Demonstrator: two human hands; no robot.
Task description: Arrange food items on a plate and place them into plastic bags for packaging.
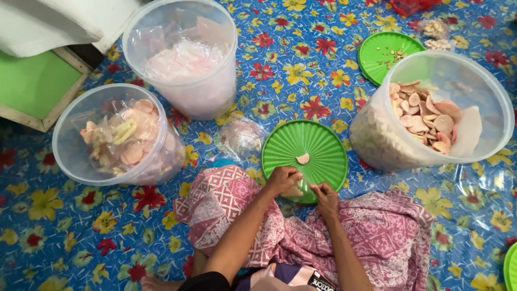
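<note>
Both hands, left hand (283, 179) and right hand (326, 195), pinched together on a small clear bag over the green lid (323, 141); one chip (303, 158) loose there, right tub (487, 97) still well stocked, left tub (72, 156) part-filled.

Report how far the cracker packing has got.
Done, apparently: two clear tubs, one with small pink-white bags, one with bagged chips. In hand: left hand and right hand pinch something small, likely a bag, over the green lid, where one chip lies. Left: the loose-chip tub is well filled.
</note>
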